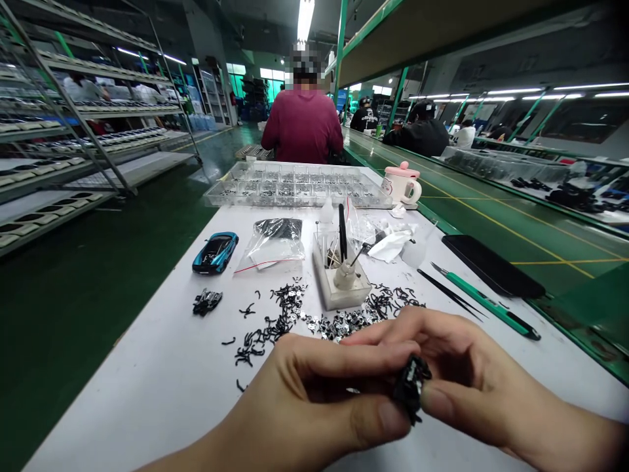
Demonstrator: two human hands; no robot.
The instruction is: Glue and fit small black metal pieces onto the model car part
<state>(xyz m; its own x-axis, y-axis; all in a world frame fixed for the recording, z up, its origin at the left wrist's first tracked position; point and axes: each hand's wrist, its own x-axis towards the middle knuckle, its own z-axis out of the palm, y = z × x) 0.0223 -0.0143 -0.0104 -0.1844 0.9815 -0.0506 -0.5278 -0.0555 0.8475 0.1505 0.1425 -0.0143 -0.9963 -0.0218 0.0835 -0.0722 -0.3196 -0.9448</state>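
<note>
My left hand [314, 400] and my right hand [466, 373] meet low in the view, over the white table [162, 387]. Both pinch one small black plastic part [410, 388] between thumbs and fingers. Just beyond them several tiny black and silvery pieces [295, 314] lie scattered on the table. A small stack of black parts [206, 301] sits to the left.
A blue toy car [215, 252], a plastic bag of parts [275, 242], a clear tool holder [341, 272], a compartment tray [295, 185], a pink-lidded mug [403, 183], green-handled knife [486, 303], tweezers [449, 295], black phone [491, 265]. A person in a red top [302, 124] sits ahead. Shelving stands left.
</note>
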